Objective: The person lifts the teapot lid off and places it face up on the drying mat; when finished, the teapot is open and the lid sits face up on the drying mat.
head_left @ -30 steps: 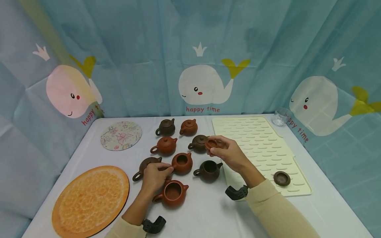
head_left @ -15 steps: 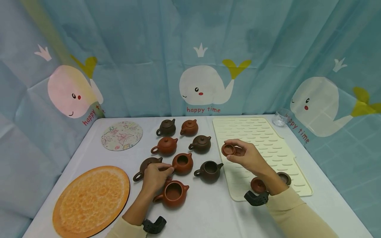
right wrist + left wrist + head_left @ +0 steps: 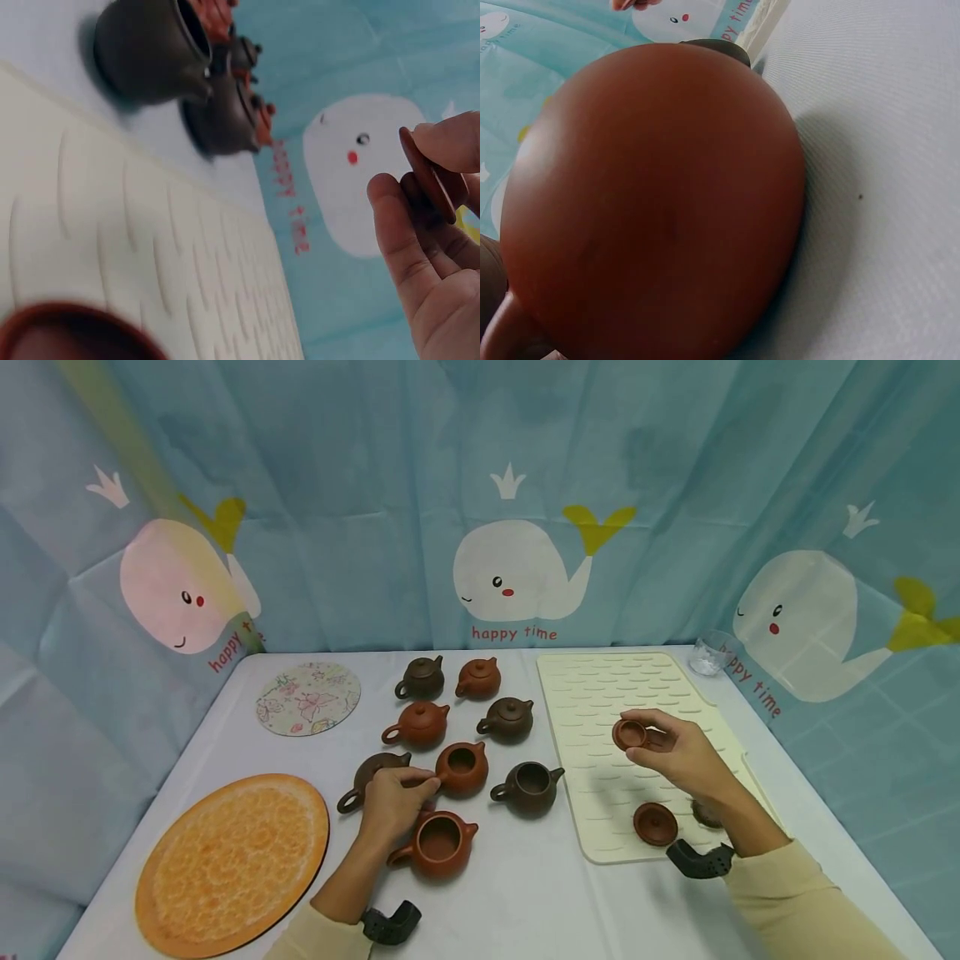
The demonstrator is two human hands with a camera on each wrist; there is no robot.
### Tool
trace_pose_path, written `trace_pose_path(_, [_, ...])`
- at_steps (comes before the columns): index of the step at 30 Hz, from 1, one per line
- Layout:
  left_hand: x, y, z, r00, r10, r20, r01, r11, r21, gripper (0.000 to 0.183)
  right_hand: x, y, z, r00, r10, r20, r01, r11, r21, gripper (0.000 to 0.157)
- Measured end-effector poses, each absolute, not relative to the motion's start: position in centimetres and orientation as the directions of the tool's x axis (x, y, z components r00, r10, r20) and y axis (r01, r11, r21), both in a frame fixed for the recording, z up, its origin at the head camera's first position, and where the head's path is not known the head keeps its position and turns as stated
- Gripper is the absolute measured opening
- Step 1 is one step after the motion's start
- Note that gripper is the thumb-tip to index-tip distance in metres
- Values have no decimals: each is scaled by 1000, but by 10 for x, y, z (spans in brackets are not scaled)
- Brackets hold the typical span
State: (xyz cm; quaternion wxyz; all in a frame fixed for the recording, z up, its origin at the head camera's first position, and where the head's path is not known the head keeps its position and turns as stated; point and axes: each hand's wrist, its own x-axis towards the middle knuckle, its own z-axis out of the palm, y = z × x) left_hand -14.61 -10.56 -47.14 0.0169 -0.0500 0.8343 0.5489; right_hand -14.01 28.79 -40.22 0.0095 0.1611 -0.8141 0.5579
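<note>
My right hand (image 3: pixel 686 756) pinches a small red-brown teapot lid (image 3: pixel 630 735), raised over the cream mat (image 3: pixel 600 827) with its hollow underside facing me. In the right wrist view this lid (image 3: pixel 433 180) is edge-on between thumb and fingers. My left hand (image 3: pixel 396 800) pinches the handle of a lidless red-brown teapot (image 3: pixel 462 770) standing on the table. Another lidless red-brown teapot (image 3: pixel 439 845) stands nearer me, beside that hand. A dark brown teapot (image 3: pixel 378 770) is partly hidden behind the left hand. Right of them stands a lidless dark teapot (image 3: pixel 531 789).
On the mat lie a red-brown lid (image 3: pixel 655 823) and a dark lid (image 3: pixel 703 814) half hidden by my right wrist. Several lidded teapots stand farther back, among them a red-brown one (image 3: pixel 417 725). A round orange mat (image 3: pixel 232 864), a floral mat (image 3: pixel 309 699) and a clear cup (image 3: pixel 708 655) surround them.
My right hand has moved right with the lid, from beside the dark lidded teapot to over the cream mat. The red-brown lid on the mat has come into view. The left hand stays put.
</note>
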Motion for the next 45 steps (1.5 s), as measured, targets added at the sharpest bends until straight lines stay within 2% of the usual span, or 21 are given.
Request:
trace_pose_path(17, [-145, -106, -472, -995, -61, -78, -95, 376, 922, 14, -135, 341, -430, -988, -102, 113, -149, 512, -846, 50])
trace_pose_path(21, [-144, -105, -471, -995, -58, -78, -95, 377, 921, 14, -136, 350, -437, -995, -75, 66, -95, 523, -847, 50])
trace_pose_path(26, [-144, -105, -471, -996, -59, -72, -89, 380, 921, 13, -135, 359, -442, -1000, -26, 0, -16, 610, -792, 50])
trace_pose_path(45, [-144, -105, -471, -995, -62, -73, -91, 389, 917, 14, -139, 374, -458, -998, -44, -48, 4, 686, -728, 46])
